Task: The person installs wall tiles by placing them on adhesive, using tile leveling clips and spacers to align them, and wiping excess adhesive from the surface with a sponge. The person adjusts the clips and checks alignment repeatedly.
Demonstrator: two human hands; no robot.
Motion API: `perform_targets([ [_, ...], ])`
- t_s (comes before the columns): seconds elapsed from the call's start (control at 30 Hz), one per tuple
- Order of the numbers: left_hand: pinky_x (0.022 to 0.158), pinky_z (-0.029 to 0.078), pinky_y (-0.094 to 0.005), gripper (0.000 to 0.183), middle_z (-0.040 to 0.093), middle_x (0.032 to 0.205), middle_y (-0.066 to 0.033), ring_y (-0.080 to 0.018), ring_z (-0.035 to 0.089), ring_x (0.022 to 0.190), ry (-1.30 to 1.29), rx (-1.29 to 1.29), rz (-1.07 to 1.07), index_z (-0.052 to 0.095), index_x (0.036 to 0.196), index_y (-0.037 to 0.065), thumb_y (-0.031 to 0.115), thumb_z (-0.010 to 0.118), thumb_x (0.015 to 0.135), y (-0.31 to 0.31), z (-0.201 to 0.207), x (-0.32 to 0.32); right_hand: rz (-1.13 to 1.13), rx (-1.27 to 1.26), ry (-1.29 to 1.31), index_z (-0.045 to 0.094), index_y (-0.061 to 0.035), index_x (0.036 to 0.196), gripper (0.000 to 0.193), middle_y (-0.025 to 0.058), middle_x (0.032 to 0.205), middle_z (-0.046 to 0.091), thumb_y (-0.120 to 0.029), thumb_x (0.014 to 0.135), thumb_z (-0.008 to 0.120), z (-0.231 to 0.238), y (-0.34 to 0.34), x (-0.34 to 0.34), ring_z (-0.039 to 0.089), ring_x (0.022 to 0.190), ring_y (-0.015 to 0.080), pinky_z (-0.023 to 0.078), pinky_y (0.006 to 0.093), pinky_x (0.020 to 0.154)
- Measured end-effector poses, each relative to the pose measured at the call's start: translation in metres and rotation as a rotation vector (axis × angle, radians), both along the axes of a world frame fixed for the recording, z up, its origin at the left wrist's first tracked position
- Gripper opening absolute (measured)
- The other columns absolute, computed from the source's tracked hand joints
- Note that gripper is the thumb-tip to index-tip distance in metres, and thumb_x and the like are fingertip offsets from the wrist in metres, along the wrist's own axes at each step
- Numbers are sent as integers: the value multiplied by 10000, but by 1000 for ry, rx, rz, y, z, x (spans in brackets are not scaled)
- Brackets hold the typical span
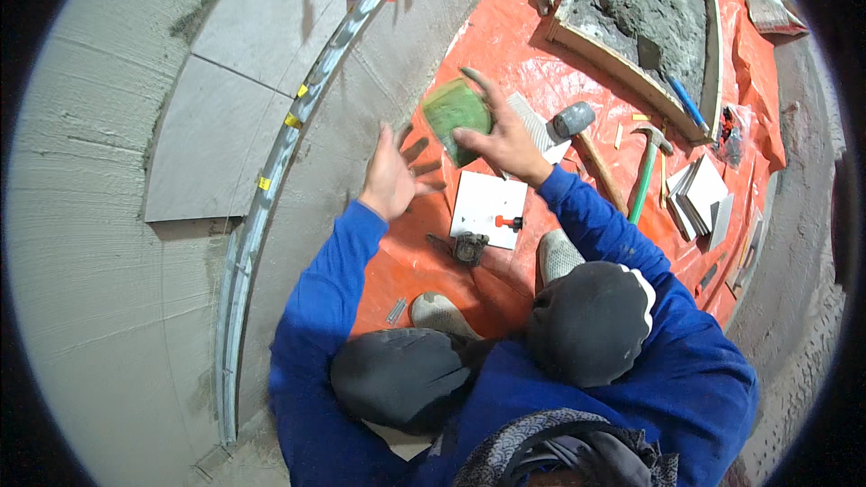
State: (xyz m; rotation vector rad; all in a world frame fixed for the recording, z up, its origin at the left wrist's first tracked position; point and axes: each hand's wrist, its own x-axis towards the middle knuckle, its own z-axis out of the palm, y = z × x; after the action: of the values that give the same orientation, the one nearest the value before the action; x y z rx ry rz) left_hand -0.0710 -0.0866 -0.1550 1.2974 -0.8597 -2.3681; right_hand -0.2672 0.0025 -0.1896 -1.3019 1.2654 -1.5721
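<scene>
My right hand (512,141) grips a flat, roughly square green piece (449,115) by its right side, thumb on the face and fingers along the edge. What it is made of I cannot make out. Just left of it my left hand (390,179) is empty, palm turned toward the piece, fingers spread. Below both hands a white tile (487,203) lies on orange sheeting (397,271), bearing a red and black tile-levelling clip (510,222). A dark, dirty lump (470,248) sits at the tile's lower edge.
Large grey tiles (221,140) and a curved metal rail (262,189) lie left. A mortar-filled wooden box (577,34) stands far right. Nearer are a rubber mallet (573,119), a green-handled hammer (643,180), a notched trowel (532,122) and stacked white tiles (702,188).
</scene>
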Motion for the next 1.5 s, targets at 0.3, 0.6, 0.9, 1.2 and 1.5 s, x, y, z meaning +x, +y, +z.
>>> perform_targets([
  [0.3, 960, 498, -407, 471, 625, 1192, -36, -222, 614, 1100, 628, -40, -1, 585, 1199, 167, 527, 411, 948, -49, 46, -138, -369, 59, 546, 443, -85, 1430, 632, 192, 1354, 513, -366, 901, 643, 118, -70, -21, 492, 1265, 258, 404, 394, 1028],
  [0.6, 982, 448, -542, 493, 497, 1373, -29, -275, 512, 1197, 798, -31, 167, 508, 1339, 167, 470, 321, 998, 31, 66, -128, -436, 212, 909, 614, -15, 988, 275, 245, 956, 606, -274, 895, 605, 133, -90, -78, 592, 940, 416, 481, 484, 837],
  [0.9, 1079, 410, -420, 519, 391, 1452, -96, -253, 409, 1334, 936, -496, 210, 349, 1436, 123, 436, 379, 1024, 52, -28, -134, -149, -20, 1070, 542, -120, 1294, 519, 150, 1170, 548, -310, 838, 702, 146, 10, 31, 511, 1125, 374, 391, 474, 975],
  [1.2, 981, 419, -463, 567, 484, 1427, 74, -232, 472, 1154, 797, -107, -27, 412, 1463, 197, 519, 360, 998, 70, 25, -69, -554, 310, 68, 552, -111, 1112, 173, 113, 940, 606, -178, 952, 542, 120, -69, -42, 638, 772, 245, 549, 448, 646],
  [1.5, 977, 368, -520, 826, 310, 1547, -36, -272, 309, 1410, 588, -244, 228, 248, 1540, 257, 757, 380, 895, 53, 39, -65, 171, 385, -827, 489, -86, 1356, 545, 112, 1257, 614, -504, 1020, 394, 146, -28, -19, 628, 1133, 230, 494, 402, 1005],
])
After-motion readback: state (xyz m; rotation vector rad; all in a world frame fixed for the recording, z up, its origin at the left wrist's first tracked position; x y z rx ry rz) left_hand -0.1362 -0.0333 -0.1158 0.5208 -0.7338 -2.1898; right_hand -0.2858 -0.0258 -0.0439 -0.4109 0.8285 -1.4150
